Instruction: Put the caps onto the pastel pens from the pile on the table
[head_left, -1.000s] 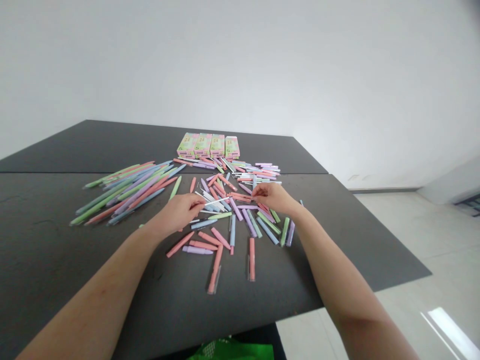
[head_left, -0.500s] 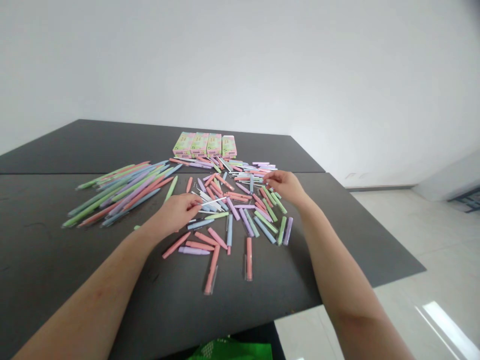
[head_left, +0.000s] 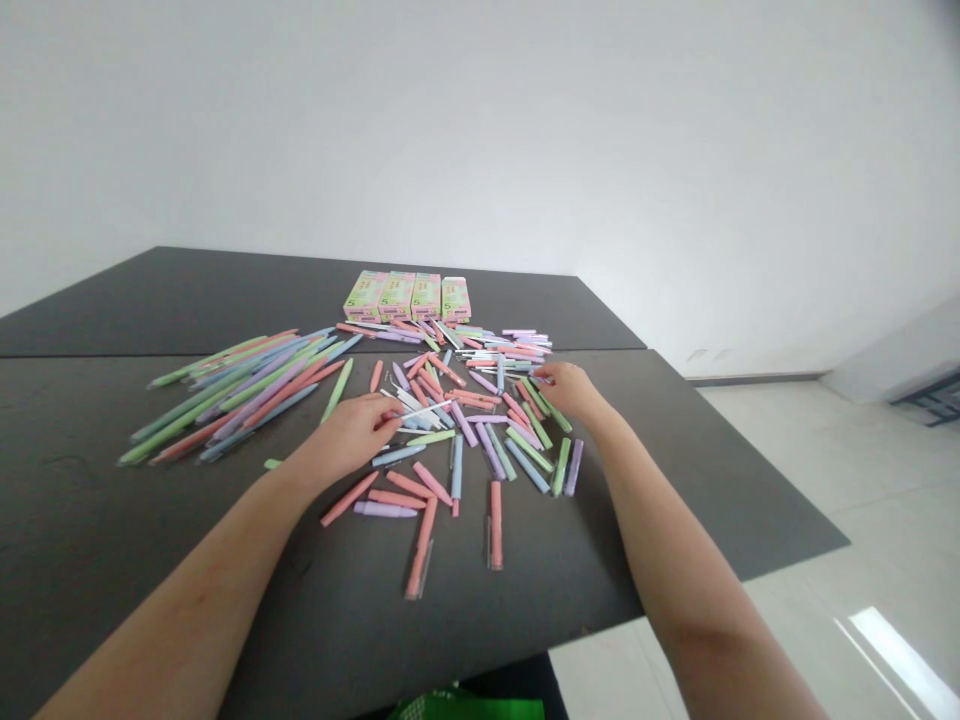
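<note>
My left hand is closed, pinching a thin white pen refill that points right over the loose parts. Under and beside it lie white refills and a light-green pen part. My right hand reaches to the right side of the spread, its fingertips drawn together by the green pen barrels. What those fingertips hold, if anything, is too small to make out. Red, purple, blue and green pen parts lie scattered between both hands. A red pen part with a clear clip lies nearest me.
Several pink-and-green boxes stand in a row at the back. Long pastel pens or barrels in clear wrapping form a pile at left. The dark table ends at right above a tiled floor. A green item shows below the front edge.
My right hand has shifted slightly down and right among the barrels. My left hand keeps the white refill in nearly the same place. The view has tilted slightly.
</note>
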